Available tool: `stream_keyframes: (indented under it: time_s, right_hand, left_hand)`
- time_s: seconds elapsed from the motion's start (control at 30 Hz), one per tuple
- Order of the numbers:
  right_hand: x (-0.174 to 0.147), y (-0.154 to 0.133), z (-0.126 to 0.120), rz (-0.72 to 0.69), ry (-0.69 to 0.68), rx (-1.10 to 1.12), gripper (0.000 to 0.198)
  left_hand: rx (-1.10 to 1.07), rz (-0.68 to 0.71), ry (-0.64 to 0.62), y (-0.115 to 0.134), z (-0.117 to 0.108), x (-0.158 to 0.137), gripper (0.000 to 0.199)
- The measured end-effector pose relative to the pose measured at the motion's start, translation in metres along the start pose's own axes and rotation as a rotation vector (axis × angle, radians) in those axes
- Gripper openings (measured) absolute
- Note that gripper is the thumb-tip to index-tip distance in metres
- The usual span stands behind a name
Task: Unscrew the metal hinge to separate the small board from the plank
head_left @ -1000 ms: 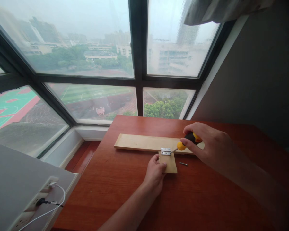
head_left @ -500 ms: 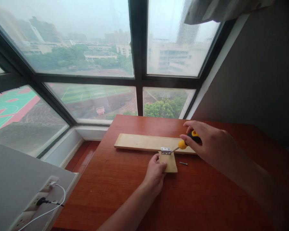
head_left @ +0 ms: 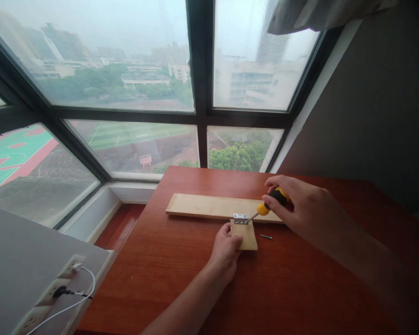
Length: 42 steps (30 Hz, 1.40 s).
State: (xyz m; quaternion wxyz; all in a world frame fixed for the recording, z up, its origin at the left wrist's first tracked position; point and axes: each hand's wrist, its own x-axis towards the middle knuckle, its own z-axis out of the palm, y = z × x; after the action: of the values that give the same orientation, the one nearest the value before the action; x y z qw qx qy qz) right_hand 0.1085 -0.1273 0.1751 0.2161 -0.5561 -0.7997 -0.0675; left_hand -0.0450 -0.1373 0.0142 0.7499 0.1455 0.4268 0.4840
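Your left hand pinches a wooden block while your right hand grips a screwdriver, its tip at the hinge on the block's far edge. A board lies beyond the block, a screw to the block's right

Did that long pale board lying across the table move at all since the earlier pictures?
No, not visibly: the long pale board keeps the same place and angle against the left edge of the red-brown table.
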Motion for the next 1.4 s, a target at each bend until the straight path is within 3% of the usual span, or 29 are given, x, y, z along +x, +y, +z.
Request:
stream_keyframes:
  time_s: [0.17, 0.4, 0.53, 0.8, 1.0, 1.23, 1.4]
  right_hand:
    - [-0.0019, -0.0026, -0.0022, -0.025, -0.002, 0.002, 0.038]
    - [-0.0016, -0.0038, 0.0, 0.046, -0.017, -0.038, 0.024]
    - [-0.003, -0.0052, -0.003, 0.001, -0.037, 0.02, 0.04]
    - [-0.0017, -0.0045, -0.0024, 0.058, -0.021, -0.06, 0.019]
    - [-0.0041, -0.0039, -0.006, -0.007, -0.026, 0.03, 0.036]
    - [-0.0012, -0.0014, -0.0017, 0.054, -0.026, -0.105, 0.028]
    - [-0.0019, -0.0003, -0.0062, -0.087, -0.067, 0.032, 0.039]
  left_hand:
    - [-0.01, -0.004, 0.004, 0.0003, -0.0001, -0.0006, 0.042]
    - [-0.006, 0.004, -0.006, 0.0003, 0.0, -0.0006, 0.042]
    - [-0.017, -0.001, 0.0, 0.0001, -0.0001, -0.0004, 0.042]
    - [0.008, -0.002, -0.003, 0.0012, 0.0011, -0.0014, 0.042]
    - [0.004, -0.003, -0.009, 0.0008, 0.0, -0.001, 0.042]
    - [0.018, 0.006, -0.011, 0.0012, 0.0002, -0.0016, 0.041]
    - [0.003, 0.004, -0.01, 0.0012, 0.0007, -0.0009, 0.043]
